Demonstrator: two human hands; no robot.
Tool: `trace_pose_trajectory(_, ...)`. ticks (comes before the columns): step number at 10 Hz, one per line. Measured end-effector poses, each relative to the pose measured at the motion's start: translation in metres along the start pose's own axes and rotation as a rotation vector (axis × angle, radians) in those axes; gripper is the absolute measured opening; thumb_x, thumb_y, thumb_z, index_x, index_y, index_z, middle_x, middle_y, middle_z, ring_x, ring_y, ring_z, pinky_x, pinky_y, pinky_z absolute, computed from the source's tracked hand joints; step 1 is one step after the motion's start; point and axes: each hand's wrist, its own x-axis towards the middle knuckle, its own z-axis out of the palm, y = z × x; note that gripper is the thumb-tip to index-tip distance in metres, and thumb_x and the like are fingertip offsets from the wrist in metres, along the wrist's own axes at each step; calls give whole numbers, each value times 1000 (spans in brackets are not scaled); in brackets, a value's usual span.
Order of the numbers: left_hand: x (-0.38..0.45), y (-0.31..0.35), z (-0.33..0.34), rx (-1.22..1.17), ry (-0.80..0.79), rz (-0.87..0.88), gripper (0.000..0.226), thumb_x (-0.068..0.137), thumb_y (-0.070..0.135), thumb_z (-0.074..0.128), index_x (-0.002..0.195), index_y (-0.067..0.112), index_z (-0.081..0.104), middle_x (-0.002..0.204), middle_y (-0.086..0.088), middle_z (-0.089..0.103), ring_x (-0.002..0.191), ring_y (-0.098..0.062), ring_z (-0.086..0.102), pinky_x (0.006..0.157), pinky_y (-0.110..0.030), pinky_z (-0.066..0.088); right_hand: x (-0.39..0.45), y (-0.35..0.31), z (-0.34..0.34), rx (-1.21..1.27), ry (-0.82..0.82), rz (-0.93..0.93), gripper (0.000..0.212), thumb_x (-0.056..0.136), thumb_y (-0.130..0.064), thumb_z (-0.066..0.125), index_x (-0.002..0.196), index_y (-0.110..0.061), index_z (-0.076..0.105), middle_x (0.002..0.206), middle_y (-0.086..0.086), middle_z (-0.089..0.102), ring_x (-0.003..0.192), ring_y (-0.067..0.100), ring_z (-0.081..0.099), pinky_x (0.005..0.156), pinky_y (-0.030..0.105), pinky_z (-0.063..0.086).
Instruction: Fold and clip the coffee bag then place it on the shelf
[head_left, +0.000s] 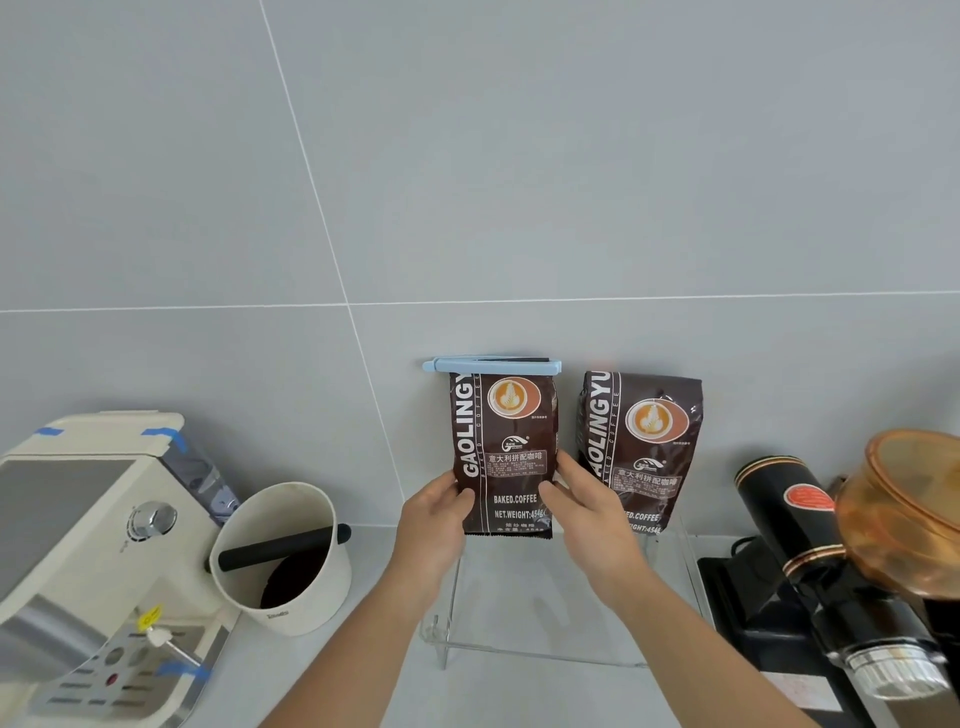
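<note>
A dark brown coffee bag stands upright against the grey wall, its top folded over and held by a light blue clip. Its bottom edge sits at the back of a clear acrylic shelf. My left hand grips the bag's lower left edge. My right hand grips its lower right edge. A second, unclipped coffee bag of the same kind stands on the shelf just to the right, partly behind my right hand.
A cream espresso machine fills the left side. Beside it stands a cream knock box with a black bar across it. A black coffee grinder with an amber hopper stands at the right. The counter is pale grey.
</note>
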Motion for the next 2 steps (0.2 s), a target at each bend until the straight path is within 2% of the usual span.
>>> trace_pose_trajectory(1, -8, 7, -5, -2, -6, -22, 23, 90, 11, 58, 106, 24, 69, 99, 11, 75, 89, 3, 68, 76, -14, 50, -5, -8, -2, -24, -7, -3, 38, 95, -9, 49, 111, -38, 66, 106, 4, 73, 99, 10, 64, 87, 23, 47)
trace_pose_trajectory(2, -14, 8, -16, -81, 13, -59, 33, 86, 18, 66, 119, 16, 65, 108, 4, 70, 106, -11, 63, 99, -32, 45, -15, -20, -5, 54, -23, 11, 37, 97, -7, 46, 106, -36, 66, 94, -22, 76, 90, -11, 65, 77, 8, 47)
